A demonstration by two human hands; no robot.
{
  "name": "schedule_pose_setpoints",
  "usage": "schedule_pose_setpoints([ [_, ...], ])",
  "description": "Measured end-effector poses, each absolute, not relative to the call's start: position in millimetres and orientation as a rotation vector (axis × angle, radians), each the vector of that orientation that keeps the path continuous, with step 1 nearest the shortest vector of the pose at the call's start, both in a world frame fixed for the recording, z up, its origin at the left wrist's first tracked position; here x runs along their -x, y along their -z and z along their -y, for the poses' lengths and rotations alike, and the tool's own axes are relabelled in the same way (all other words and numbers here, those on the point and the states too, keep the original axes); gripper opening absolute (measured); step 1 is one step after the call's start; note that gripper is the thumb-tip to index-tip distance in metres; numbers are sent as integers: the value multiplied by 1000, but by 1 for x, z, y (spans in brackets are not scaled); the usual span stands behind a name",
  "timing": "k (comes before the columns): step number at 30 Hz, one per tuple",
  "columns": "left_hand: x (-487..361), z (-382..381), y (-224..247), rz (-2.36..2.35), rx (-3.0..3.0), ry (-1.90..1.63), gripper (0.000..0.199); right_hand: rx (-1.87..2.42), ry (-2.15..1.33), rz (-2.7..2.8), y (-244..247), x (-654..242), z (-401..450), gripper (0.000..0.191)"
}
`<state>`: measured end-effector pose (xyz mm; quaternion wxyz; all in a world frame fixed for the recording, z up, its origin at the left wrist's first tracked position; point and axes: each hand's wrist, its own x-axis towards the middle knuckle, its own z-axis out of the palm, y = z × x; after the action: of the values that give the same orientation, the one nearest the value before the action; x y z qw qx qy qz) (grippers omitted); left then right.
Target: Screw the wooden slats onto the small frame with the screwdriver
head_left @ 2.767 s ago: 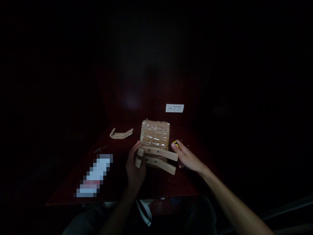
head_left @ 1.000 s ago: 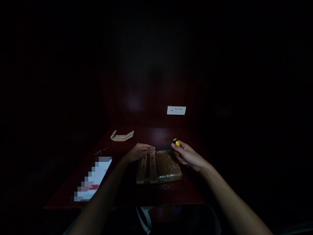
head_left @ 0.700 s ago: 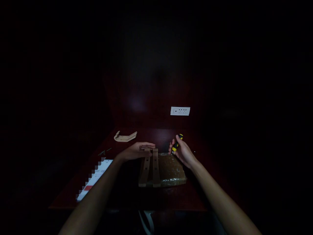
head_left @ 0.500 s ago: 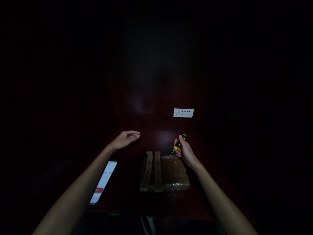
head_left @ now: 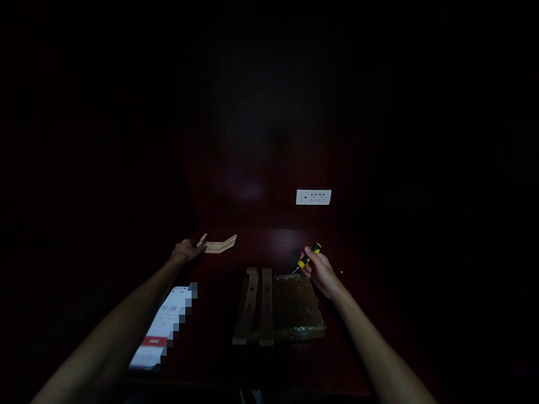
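Observation:
My left hand [head_left: 187,251], at the far left of the dark table, has its fingers closed at the left end of some pale, bent wooden pieces [head_left: 219,246] with holes. My right hand [head_left: 322,272] grips a yellow-and-black screwdriver [head_left: 309,256], its shaft slanting down to the left. The screwdriver tip is by the far edge of a brown block wrapped in clear plastic [head_left: 297,306]. Two bent wooden strips with holes lie side by side over the block's left part, a left strip [head_left: 247,314] and a right strip [head_left: 266,320].
A lit phone [head_left: 158,331] showing a timer lies beside my left forearm, partly covered by it. A white power socket [head_left: 314,197] is on the dark red wall behind the table. A tiny white speck [head_left: 341,271] lies right of my right hand. The surroundings are very dark.
My left hand has moved left and closed at the pale wooden pieces, which now show. My right hand keeps the screwdriver at the block's far edge. The view has shifted slightly.

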<state>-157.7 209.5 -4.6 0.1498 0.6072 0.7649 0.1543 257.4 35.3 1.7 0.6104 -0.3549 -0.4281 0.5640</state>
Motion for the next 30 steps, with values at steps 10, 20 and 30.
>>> schedule_pose_setpoints([
  [10, 149, -186, -13, -2202, -1841, -592, 38, 810, -1312, 1006, -3, -258, -34, 43],
  [20, 46, -126, -96, -1357, -2386, -970, 32, 748, -1385, 1028, -7, -265, -25, 36],
  [30, -52, -71, -91, -830, -2681, -712, 22, 784, -1478, 1274, -1, -274, -20, 50],
])
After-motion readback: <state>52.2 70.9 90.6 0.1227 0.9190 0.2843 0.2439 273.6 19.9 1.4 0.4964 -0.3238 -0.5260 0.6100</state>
